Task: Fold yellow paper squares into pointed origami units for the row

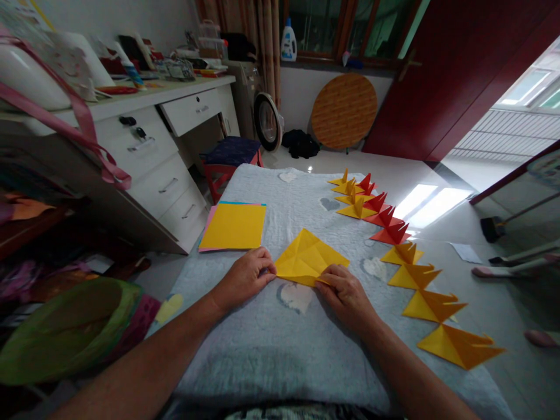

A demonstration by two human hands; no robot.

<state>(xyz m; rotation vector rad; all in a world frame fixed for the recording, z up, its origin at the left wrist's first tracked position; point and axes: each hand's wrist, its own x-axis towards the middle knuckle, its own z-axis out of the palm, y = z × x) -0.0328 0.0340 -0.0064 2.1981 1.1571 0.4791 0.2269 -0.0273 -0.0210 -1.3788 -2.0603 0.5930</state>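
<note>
A yellow sheet of origami paper [310, 254] with crease lines lies on the cloth-covered table [262, 356], its near edge folded up. My left hand [249, 269] pinches the sheet's left corner between thumb and fingers. On the near right edge, my right hand [343, 287] presses and grips the fold, its fingers closed over the paper. A stack of square coloured paper [234, 226], yellow on top with pink and blue edges showing, sits just beyond my left hand. To the right of the sheet runs a line of folded yellow paper pieces [431, 300] and red paper pieces [391, 232].
A green-rimmed bin [56, 332] stands at the lower left, below the white desk [149, 146]. Past the table's far edge are a dark-topped stool [230, 151], an open washing machine [247, 87] and a round wooden board [345, 111]. The red door [415, 76] is at the right.
</note>
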